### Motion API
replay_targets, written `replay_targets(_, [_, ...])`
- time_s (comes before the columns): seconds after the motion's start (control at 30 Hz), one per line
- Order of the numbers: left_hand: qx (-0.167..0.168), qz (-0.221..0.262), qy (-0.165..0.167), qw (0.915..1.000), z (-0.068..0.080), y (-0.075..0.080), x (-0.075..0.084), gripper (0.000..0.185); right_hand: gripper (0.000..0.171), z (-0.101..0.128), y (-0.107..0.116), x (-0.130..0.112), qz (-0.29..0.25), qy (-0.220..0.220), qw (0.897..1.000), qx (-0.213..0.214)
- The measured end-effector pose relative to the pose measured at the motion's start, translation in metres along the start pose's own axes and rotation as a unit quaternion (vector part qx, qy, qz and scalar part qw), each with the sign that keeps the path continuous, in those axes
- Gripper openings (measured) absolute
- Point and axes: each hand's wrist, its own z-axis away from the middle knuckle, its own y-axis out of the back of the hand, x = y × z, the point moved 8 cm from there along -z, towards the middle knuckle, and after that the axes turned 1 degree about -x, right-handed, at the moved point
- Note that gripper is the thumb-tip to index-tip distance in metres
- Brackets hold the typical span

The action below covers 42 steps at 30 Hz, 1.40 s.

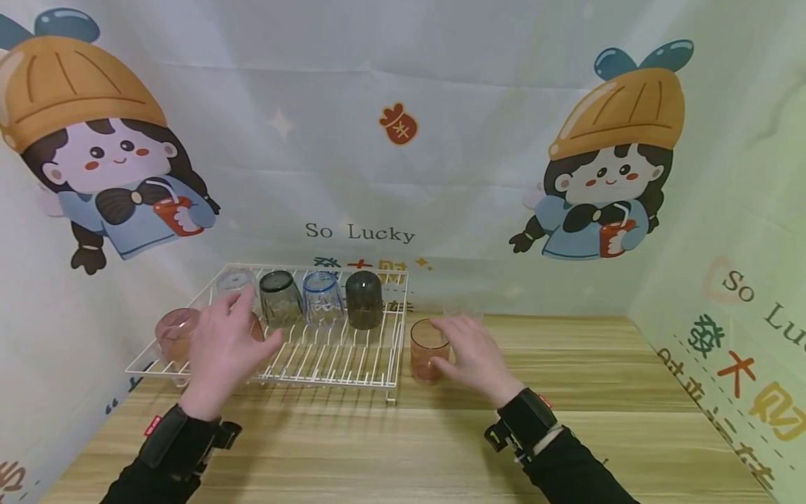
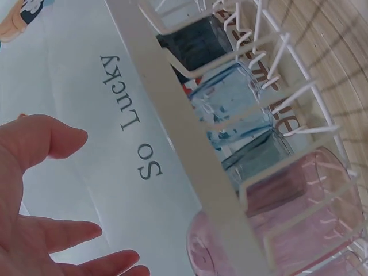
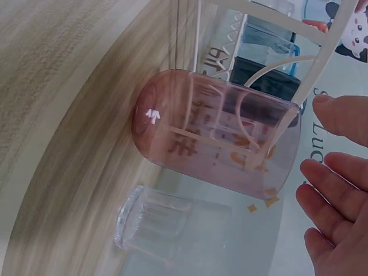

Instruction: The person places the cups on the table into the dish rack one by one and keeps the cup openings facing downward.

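Two hands reach out over the wood-patterned desk point(image 1: 352, 451), both released, with nothing in their grasp. The right hand point(image 1: 475, 355) sits beside a pinkish, see-through glass point(image 1: 428, 365) that stands upright on the desk, just off the right side of a white wire rack point(image 1: 398, 367). From the head its fingertips overlap that glass's rim; the right wrist view shows thumb and fingers loosely spread beside the mouth of the glass, not wrapped round it, and whether any fingertip touches it I cannot tell. Behind this glass a clear glass point(image 3: 154, 221) stands on the desk, partly hidden by the hand from the head. The left hand point(image 1: 220, 346), thumb and fingers apart, hovers above the left part of the rack. A rosy glass point(image 1: 173, 330) is on the rack just left of that hand, and a reddish glass point(image 1: 256, 327) shows partly behind it. Along the back of the rack, from left to right, come a colourless glass point(image 1: 234, 280), a grey-green glass point(image 1: 281, 299), a blue-rimmed glass point(image 1: 323, 302) and a dark glass point(image 1: 364, 301) whose rounded end points up. Black sleeves point(image 1: 582, 458) cover the forearms. Behind everything hangs a pale cloth point(image 1: 466, 182) printed with cartoon figures and "So Lucky".
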Motion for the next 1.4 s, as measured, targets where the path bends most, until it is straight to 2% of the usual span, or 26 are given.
replay_targets(0.37, [-0.030, 0.027, 0.003, 0.9992, 0.007, -0.005, 0.013, 0.078, 0.063, -0.001, -0.009, -0.002, 0.007, 0.010, 1.000, 0.006])
replay_targets(0.73, [-0.039, 0.038, -0.020, 0.9983, 0.011, -0.012, 0.027, 0.078, 0.056, -0.002, -0.017, -0.004, 0.022, 0.004, 1.000, -0.002])
replay_targets(0.9, [-0.045, 0.043, -0.030, 0.9976, 0.012, -0.015, 0.032, 0.078, 0.050, -0.003, -0.020, -0.005, 0.028, 0.002, 1.000, 0.000])
replay_targets(1.1, [-0.072, 0.050, -0.020, 0.9959, 0.016, -0.022, 0.036, 0.080, 0.044, -0.003, -0.023, -0.006, 0.025, 0.007, 1.000, 0.010])
replay_targets(1.23, [-0.067, 0.054, -0.028, 0.9959, 0.018, -0.024, 0.041, 0.078, 0.039, -0.003, -0.025, -0.006, 0.025, 0.011, 1.000, 0.016])
replay_targets(1.4, [-0.068, 0.070, -0.032, 0.9947, 0.020, -0.028, 0.044, 0.078, 0.024, -0.003, -0.027, -0.007, 0.021, 0.008, 1.000, 0.021])
